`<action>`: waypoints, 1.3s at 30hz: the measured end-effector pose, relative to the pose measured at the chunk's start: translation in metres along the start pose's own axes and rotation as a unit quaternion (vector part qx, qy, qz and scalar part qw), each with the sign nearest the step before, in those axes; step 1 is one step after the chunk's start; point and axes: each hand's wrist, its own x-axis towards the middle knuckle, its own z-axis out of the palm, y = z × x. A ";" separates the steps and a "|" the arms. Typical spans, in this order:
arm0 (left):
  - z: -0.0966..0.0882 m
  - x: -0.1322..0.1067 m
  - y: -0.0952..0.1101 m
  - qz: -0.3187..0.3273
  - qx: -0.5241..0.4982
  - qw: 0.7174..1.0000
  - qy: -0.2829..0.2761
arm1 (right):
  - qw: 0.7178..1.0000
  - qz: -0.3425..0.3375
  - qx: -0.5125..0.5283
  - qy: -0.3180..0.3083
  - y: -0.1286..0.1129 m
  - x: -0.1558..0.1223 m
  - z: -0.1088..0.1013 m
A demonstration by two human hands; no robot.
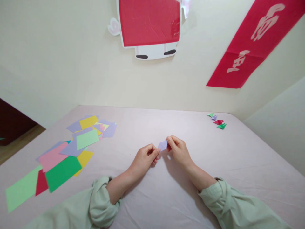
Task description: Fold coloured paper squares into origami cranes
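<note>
A small folded piece of lavender paper (pixel 163 145) is held between my two hands, just above the pale pink cloth (pixel 147 197). My left hand (pixel 146 156) pinches its lower left corner between thumb and forefinger. At the upper right end, my right hand (pixel 178 149) grips the paper with thumb and fingertips. Some of the paper's right edge is hidden behind the right fingers. Both sets of fingers are closed, with the other fingers curled in.
Loose coloured paper sheets, among them a green one (pixel 63 173) and a pink one (pixel 53 156), overlap on the left. Several small folded paper figures, including a red one (pixel 218 122), stand in a row at the back right. Behind rises a wall with red decorations (pixel 150 24).
</note>
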 end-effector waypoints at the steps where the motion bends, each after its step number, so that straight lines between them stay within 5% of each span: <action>1: 0.000 0.000 0.002 0.022 0.008 1.000 0.012 | 1.000 -0.001 -0.002 -0.007 0.000 -0.001 0.000; 5: -0.001 0.001 0.006 0.072 0.022 0.996 0.036 | 0.999 0.003 -0.009 -0.045 -0.001 -0.005 0.004; 16: -0.013 0.012 -0.005 0.000 -0.156 0.986 0.056 | 0.993 0.023 0.043 -0.106 -0.004 -0.008 0.009; 39: -0.007 0.006 0.000 0.014 -0.106 0.993 0.059 | 0.991 0.048 0.046 -0.120 0.000 -0.009 0.013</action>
